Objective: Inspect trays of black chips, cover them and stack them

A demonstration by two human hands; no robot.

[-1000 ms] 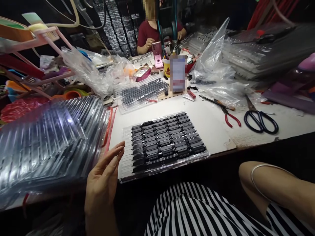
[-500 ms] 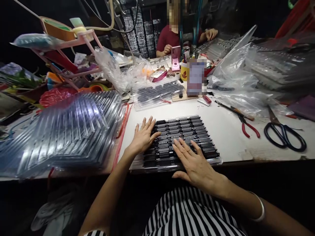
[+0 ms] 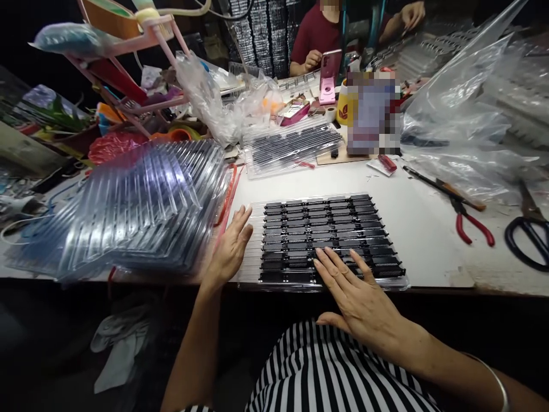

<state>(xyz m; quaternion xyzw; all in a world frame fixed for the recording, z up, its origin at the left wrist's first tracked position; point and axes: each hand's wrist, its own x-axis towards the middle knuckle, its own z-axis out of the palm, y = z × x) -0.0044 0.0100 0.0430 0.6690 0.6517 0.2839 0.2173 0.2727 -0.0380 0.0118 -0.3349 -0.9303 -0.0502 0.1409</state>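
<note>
At the near edge of a white, flat worktop (image 3: pixel 429 217), a clear plastic tray (image 3: pixel 256 234) filled with black toothed strips (image 3: pixel 326 220)

Nearest, over a black-and-white striped garment (image 3: pixel 313 372), the bare right hand (image 3: pixel 355 297) lies palm down with fingers straight and holding nothing, their tips over the tray's closest rows; whether they press cannot be told. The bare left hand (image 3: pixel 231 246) stands beside the tray's left edge, fingers loosely bent, unclosed, gripping nothing; contact there is unclear. The strips sit end to end in close parallel rows, with clear ribbed plastic showing along the left side.

Left of it rises a fanned stack of clear ribbed plastic trays (image 3: pixel 141 212). On the right lie red-handled metal pliers (image 3: pixel 475 229) and scissors with dark looped handles (image 3: pixel 529 243).

Farther back, a second clear plastic tray (image 3: pixel 295 146) carries long dark strips. Beyond it stand a yellow cup (image 3: pixel 342 97), partly hidden by a blurred patch, and a pink phone (image 3: pixel 331 64) on a pink stand (image 3: pixel 327 91). Across the worktop, in the dark room, sits a person in a maroon shirt (image 3: pixel 313 34).
</note>
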